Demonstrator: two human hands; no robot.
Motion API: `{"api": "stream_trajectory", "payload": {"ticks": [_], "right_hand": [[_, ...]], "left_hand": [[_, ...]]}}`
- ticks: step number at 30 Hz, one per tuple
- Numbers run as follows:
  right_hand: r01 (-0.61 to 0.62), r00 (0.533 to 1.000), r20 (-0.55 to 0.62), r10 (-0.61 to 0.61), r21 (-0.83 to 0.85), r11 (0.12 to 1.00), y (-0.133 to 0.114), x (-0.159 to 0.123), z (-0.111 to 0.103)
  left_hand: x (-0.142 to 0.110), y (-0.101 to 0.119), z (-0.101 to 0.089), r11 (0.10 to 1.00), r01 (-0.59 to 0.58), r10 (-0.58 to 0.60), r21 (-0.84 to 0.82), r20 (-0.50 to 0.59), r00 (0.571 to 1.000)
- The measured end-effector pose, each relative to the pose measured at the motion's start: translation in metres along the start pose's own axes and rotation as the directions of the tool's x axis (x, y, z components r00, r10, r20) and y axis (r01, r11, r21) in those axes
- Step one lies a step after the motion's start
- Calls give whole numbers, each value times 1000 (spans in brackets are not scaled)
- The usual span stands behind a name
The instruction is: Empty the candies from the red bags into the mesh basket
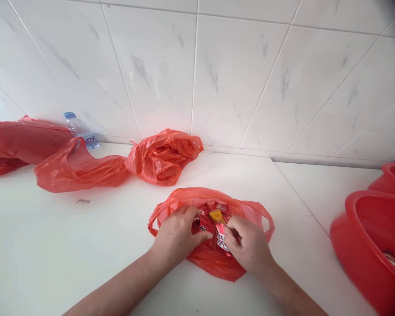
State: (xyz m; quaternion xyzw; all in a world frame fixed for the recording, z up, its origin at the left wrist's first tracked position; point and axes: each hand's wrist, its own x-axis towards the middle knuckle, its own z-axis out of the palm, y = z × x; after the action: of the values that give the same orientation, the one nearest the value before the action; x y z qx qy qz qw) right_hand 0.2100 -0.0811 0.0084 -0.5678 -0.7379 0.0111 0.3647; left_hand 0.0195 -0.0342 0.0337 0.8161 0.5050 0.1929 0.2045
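Packets [221,239] in red bag [217,265], lettering unclear

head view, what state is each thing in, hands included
Front bag: open, red packets inside
Red-and-white packet: pinched; seal unclear
Yellow packet: lying among red packets
Left hand: on red packets, thumb spread
Right hand: grip closed on red-and-white packet
Middle bag: crumpled
Limp bag: slack
Far-left bag: bulging
Bottle: capped; fill unclear
Near basket: open-topped, something inside
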Motion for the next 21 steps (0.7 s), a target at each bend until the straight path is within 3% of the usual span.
{"api": "stream_trajectory", "payload": {"ticks": [4,9,17,21], "right_hand": [[-101,995,14,102,-64,993,4,-1,5],[-237,969,49,240,-69,969,6,0,5],[-376,926,77,369,143,915,-2,2,-3],[-439,898,143,415,286,852,-7,1,-2]], "left_hand": [[-3,1,5,998,55,-58,33,99,993],[-3,-1,5,974,111,-94,-195,97,991],[7,-5,-7,878,259,-302,-402,-47,952],[7,-3,-10,775,261,-307,-575,19,952]]}}
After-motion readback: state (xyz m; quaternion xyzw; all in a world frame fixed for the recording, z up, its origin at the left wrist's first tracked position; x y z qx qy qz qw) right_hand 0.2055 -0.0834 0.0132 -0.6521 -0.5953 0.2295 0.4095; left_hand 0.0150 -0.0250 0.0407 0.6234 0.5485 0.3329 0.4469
